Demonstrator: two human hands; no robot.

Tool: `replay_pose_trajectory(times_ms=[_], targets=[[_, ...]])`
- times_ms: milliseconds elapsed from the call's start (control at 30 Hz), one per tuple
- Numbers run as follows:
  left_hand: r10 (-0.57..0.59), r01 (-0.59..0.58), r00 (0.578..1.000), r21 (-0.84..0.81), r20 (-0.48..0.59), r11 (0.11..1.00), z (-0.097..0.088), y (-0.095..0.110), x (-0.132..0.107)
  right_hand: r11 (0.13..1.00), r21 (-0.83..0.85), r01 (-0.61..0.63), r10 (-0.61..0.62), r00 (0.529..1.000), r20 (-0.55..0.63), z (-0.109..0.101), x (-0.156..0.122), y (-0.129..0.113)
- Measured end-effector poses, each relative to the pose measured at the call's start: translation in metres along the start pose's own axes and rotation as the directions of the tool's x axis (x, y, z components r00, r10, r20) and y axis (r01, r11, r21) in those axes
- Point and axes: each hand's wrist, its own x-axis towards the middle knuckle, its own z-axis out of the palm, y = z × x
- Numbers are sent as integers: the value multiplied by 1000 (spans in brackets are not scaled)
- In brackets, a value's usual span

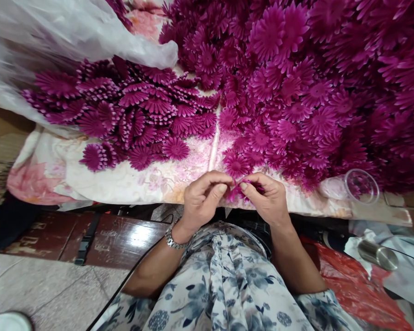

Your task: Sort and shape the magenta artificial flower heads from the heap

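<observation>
My left hand [204,198] and my right hand [269,196] meet at the near edge of the cloth-covered table, thumbs and forefingers pinched. A small purple artificial flower [233,195] is held between them, its petals partly hidden by my right fingers. Exactly which part each fingertip grips is too small to make out. Just beyond my fingertips lies a loose purple petal disc [236,163]. To the left, similar discs are stacked in a pile [134,105]. A much larger heap of opened purple flowers [296,101] spreads on the right.
Plastic sheeting [134,46] covers the back left. A clear plastic cup [348,187] lies on its side at the table's right edge. Beneath the flowers is a floral tablecloth [100,181]. At lower right are a red plastic bag [352,280] and a metal cylinder [377,255].
</observation>
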Motion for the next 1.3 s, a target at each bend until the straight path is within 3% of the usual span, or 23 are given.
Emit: replay_pose_trajectory(times_ms=[100, 200, 267, 367, 533, 667, 767, 867, 933, 1000, 1100, 1200, 1300], targets=[[-235, 234, 972, -133, 10, 963, 4, 4, -1, 995, -85, 48, -51, 998, -37, 1, -2, 0], [-367, 368, 930, -22, 25, 930, 9, 7, 2, 995, -87, 41, -42, 999, -12, 0, -3, 1], [-393, 394, 918, 21, -58, 919, 10, 6, 7, 999, -32, 22, -22, 1000, 21, -2, -3, 2], [-338, 358, 927, 115, -163, 926, 10, 0, 17, 998, 70, 9, -12, 999, 44, -5, -3, 3], [-133, 137, 990, 452, -40, 881, 7, -12, 26, 981, 195, -2, -5, 999, 39, -5, -5, 6], [6, 29, 998, 526, -65, 850, 4, -7, 23, 985, 171, 22, -12, 998, -61, -5, -7, 10], [-2, 40, 996, 453, -84, 891, 2, 6, 18, 996, 66, 67, -59, 992, -110, -6, -9, 10], [-190, 192, 981, 266, -36, 945, 3, 17, 12, 989, -93, 113, -121, 989, -82, -7, -11, 7], [-332, 324, 943, 142, 36, 935, 5, 19, 8, 973, -176, 150, -159, 986, -42, -7, -12, 5], [-403, 400, 909, 52, 110, 915, 8, 19, 4, 952, -232, 201, -208, 978, -5, -7, -12, 3], [-377, 378, 916, 19, 140, 926, 11, 14, 2, 922, -271, 276, -276, 960, 39, -5, -11, 2], [-325, 324, 940, 30, 105, 946, 12, 11, 1, 907, -284, 312, -308, 950, 61, -2, -10, 3], [-338, 340, 939, -35, 59, 940, 11, 9, 1, 898, -299, 323, -320, 946, 62, 1, -10, 4]])
